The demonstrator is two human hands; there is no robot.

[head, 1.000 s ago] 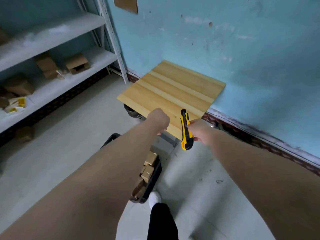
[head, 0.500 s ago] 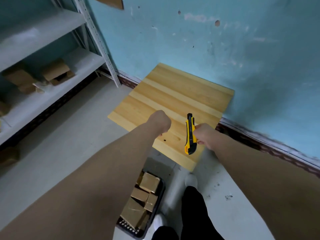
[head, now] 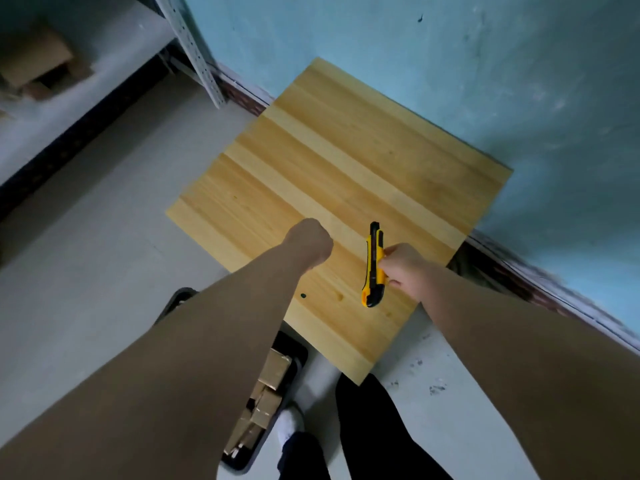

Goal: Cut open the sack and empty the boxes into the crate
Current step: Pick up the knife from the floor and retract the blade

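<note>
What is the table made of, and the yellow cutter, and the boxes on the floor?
Table: looks like pale wood, smooth; plank stripes and grain show. Cutter in the right hand: probably glossy yellow and black plastic. Boxes: matte brown cardboard, likely.

A teal painted wall [head: 450, 64], scuffed and marked, is filling the view from twelve to three o'clock, with a dark skirting strip [head: 540, 282] running along its foot. A pale wooden tabletop [head: 346, 161] is sitting at centre above the grey floor [head: 104, 209]. White metal shelving [head: 194, 50] is standing at ten o'clock, blurred.

Smooth pale wood tabletop [head: 329, 161], glossy plastic knife [head: 373, 268], matt cardboard boxes [head: 272, 382]
</note>
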